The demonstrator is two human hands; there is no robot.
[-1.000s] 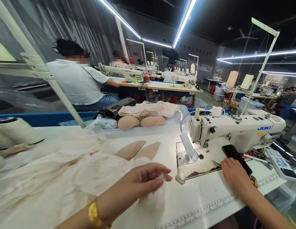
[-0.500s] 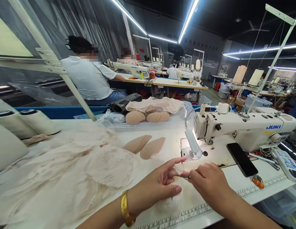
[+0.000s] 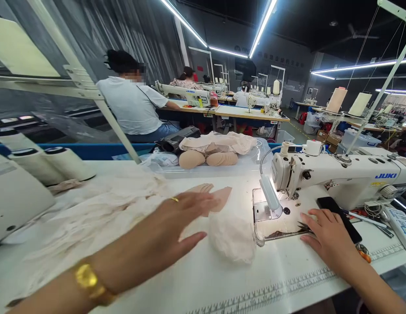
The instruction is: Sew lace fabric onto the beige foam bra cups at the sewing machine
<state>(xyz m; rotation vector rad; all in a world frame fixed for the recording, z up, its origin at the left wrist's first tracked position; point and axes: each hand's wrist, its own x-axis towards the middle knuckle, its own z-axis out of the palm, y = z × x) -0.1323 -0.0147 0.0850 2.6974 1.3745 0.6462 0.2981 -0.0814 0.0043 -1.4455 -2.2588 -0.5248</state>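
Note:
My left hand [image 3: 180, 218] reaches over the table, fingers stretched out and holding nothing. Its blurred fingertips overlap the beige fabric pieces [image 3: 225, 197]; I cannot tell whether they touch. Between my two hands a small crumpled white lace piece [image 3: 234, 237] lies by itself. At the front right of the sewing machine plate [image 3: 275, 229], my right hand [image 3: 330, 237] is low, its fingers around small dark thread snips [image 3: 304, 227]. The pointed blades stick out between thumb and forefinger, and the palm hides the rest. A black phone [image 3: 349, 222] is partly behind this hand.
The white sewing machine [image 3: 347, 170] stands at the right, with a lamp [image 3: 270, 192] over its plate. A pile of pale lace fabric [image 3: 91, 218] covers the left side. Behind, a clear plastic tray [image 3: 166, 173] carries beige pads [image 3: 191, 160]. A co-worker [image 3: 134, 104] sits beyond.
My hands have moved apart. The left has let go of the white lace and gone left towards the beige pieces. My right hand has shifted right with the snips. The lace now lies on the table.

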